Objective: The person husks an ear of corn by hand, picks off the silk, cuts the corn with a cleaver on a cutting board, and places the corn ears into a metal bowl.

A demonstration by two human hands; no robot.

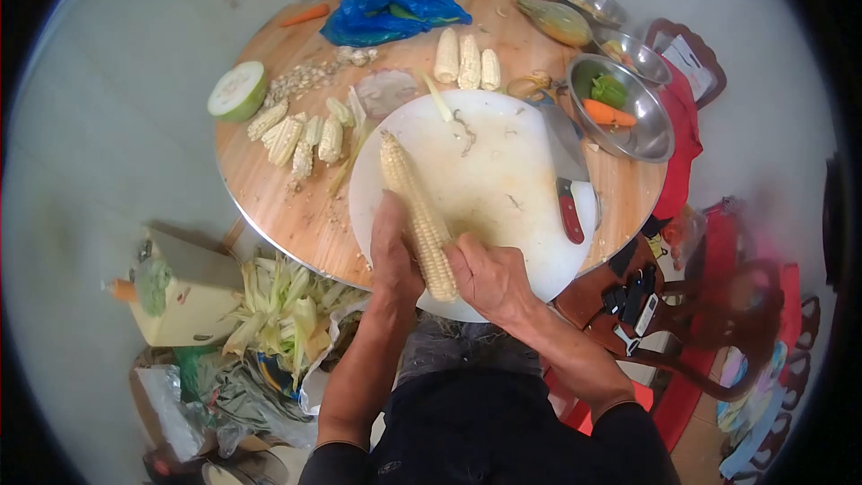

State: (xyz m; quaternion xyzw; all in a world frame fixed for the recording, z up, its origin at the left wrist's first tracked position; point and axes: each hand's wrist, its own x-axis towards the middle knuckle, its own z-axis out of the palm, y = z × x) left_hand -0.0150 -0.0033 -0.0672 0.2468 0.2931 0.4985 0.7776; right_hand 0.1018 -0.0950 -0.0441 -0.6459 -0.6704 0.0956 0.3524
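Note:
A long pale ear of corn lies slantwise between my hands, above the near left part of a round white cutting board. My left hand is wrapped along its left side. At its lower right side, my right hand has its fingers curled and pressed to the kernels. On the board's right edge rests a knife with a red handle. Beyond the board, three husked corn ears lie side by side. Several short corn pieces are grouped on the left.
On the round wooden table are a cut gourd, a blue plastic bag, a carrot and metal bowls, one bowl holding a carrot and green pepper. Corn husks fill a bag at lower left. A wooden chair stands right.

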